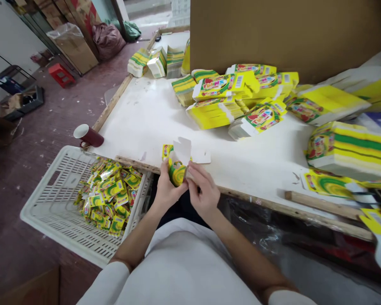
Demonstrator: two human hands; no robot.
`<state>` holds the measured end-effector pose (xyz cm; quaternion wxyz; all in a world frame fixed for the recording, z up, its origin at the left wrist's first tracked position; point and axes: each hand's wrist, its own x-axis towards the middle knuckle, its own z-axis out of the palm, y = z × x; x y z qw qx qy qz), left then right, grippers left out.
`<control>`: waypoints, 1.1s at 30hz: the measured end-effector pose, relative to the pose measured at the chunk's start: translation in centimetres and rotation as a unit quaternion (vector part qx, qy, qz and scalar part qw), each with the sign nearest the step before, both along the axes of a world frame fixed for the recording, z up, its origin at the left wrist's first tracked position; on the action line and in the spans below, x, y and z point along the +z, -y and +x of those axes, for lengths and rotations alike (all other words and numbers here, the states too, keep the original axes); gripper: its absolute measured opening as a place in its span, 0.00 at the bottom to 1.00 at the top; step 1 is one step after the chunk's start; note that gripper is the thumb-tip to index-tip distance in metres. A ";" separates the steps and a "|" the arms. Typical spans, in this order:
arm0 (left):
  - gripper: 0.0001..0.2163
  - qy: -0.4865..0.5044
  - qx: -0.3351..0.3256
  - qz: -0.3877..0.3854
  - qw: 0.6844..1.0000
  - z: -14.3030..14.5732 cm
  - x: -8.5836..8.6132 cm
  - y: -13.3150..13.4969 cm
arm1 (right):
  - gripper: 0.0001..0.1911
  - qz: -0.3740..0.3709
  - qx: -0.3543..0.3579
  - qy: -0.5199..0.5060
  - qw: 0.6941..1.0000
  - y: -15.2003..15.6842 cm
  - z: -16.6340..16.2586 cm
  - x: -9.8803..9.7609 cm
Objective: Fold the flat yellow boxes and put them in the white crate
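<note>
A small yellow-and-green printed carton (pixel 177 166), partly folded with its white flaps up, is held at the near edge of the white table (pixel 146 123). My left hand (pixel 165 190) grips its left side and bottom. My right hand (pixel 203 191) pinches its right side with closed fingers. To the left, beside the table, a white plastic crate (pixel 55 203) holds several folded cartons (pixel 109 195) of the same print.
Stacks of flat carton blanks (pixel 216 112) lie across the middle and right of the table, more at the far end (pixel 158 61). A dark red mug (pixel 88 136) sits at the table's left edge. A tall brown cardboard sheet (pixel 288 34) stands behind. Boxes and bags line the floor at left.
</note>
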<state>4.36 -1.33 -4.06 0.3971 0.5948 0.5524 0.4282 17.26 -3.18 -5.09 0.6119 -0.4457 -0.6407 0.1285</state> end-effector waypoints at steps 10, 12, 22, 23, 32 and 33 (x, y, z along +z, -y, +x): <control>0.38 -0.168 -0.121 0.162 0.965 -1.4 0.5 0.7 | 0.15 -0.397 0.208 -0.329 0.831 -3.6 3.2 2.5; 0.32 -0.191 -0.122 0.193 0.955 -1.4 0.5 0.9 | 0.17 -0.502 0.268 -0.393 0.722 -4.1 3.0 1.8; 0.27 -0.191 -0.087 0.082 0.974 -1.8 1.2 -0.1 | 0.26 -0.394 0.327 -0.402 0.759 -2.0 2.0 -1.0; 0.27 -0.197 -0.106 0.089 0.971 -1.6 1.0 -0.1 | 0.25 -0.391 0.298 -0.386 0.781 -2.2 1.9 -1.0; 0.30 -0.253 -0.148 0.039 0.955 -1.1 -0.3 -0.1 | 0.32 -0.317 0.245 -0.177 0.899 -2.7 1.6 -1.4; 0.31 -0.250 -0.157 0.040 0.955 -1.3 -0.5 -0.4 | 0.33 -0.290 0.245 -0.132 0.916 -2.2 1.5 -1.3</control>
